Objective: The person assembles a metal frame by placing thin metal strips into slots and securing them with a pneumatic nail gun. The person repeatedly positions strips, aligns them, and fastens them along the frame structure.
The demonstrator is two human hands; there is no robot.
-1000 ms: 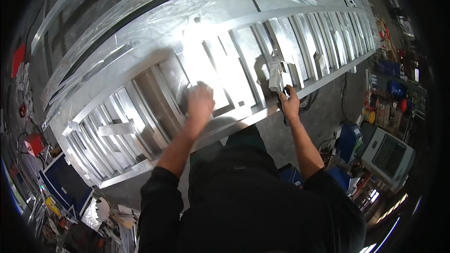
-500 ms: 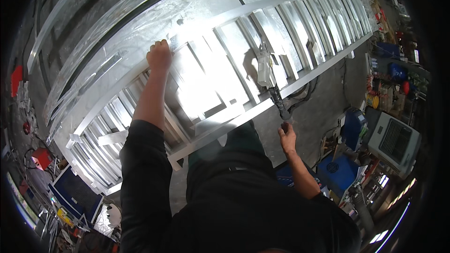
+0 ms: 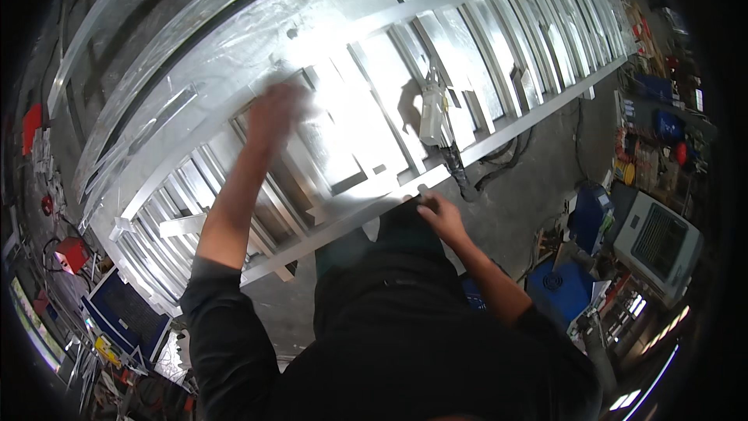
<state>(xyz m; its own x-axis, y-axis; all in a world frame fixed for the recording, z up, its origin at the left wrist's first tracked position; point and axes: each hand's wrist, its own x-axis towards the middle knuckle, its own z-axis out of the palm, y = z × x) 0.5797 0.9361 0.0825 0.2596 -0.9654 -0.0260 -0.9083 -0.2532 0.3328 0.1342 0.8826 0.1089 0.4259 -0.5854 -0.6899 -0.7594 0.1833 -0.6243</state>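
Note:
A long ladder-like frame (image 3: 393, 196) of bright metal, with many cross slats, lies across the bench in front of me. My left hand (image 3: 279, 114) is above its left-middle part, near the far rail, smeared by motion so its fingers do not show clearly. At the near rail, my right hand (image 3: 442, 217) has its fingers curled together by the edge. What they hold, if anything, cannot be made out. Right of centre, a boxy pale-grey hand tool (image 3: 431, 117) rests across the slats. Its dark sleeved cable (image 3: 458, 171) hangs over the near rail.
Strong glare covers the middle of the metal bench top (image 3: 241, 54). On the right stand a grey slatted machine (image 3: 658, 238) and blue casings (image 3: 557, 284). A dark blue panel (image 3: 128, 312) and a red box (image 3: 72, 255) are at the left.
My left hand has come off the far rail and moved nearer and slightly right, over the slats. My right hand has left the cable and moved left to the near rail.

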